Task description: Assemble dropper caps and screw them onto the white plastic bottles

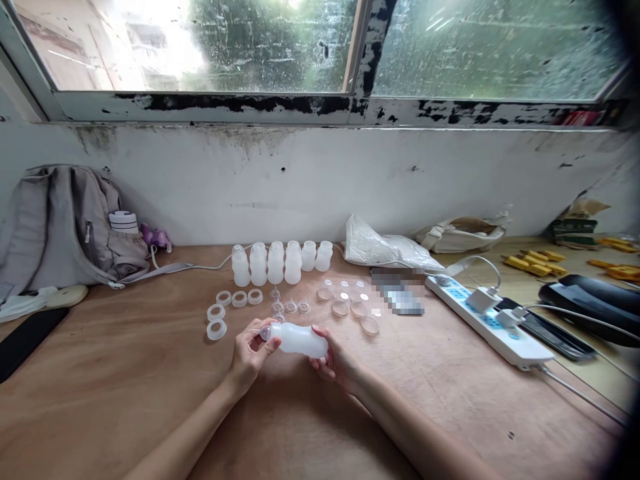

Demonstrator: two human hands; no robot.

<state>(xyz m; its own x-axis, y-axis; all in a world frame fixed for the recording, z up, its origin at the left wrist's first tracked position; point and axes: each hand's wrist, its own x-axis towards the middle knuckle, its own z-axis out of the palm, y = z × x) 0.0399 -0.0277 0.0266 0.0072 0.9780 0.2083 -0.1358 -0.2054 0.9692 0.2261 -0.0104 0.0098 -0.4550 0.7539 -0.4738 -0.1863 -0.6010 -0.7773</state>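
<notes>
A frosted white baby bottle (300,340) lies sideways in the air between my two hands, over the wooden table. My right hand (337,359) is closed around its base end. At the neck end, my left hand (250,357) pinches a clear bottle nipple (265,333) against the mouth of the bottle; how well it is seated I cannot tell. Just beyond are several clear nipples (291,306) standing on the table. White screw rings (217,329) lie to their left, and clear round caps (359,308) to their right. Several more bottles (276,263) stand upright in a row behind.
On the right lies a white power strip (490,320) with plugged-in chargers and cables. A white plastic bag (385,247) and a beige pouch (460,233) rest by the wall. A grey backpack (70,227) and a black phone-like slab (30,343) are on the left.
</notes>
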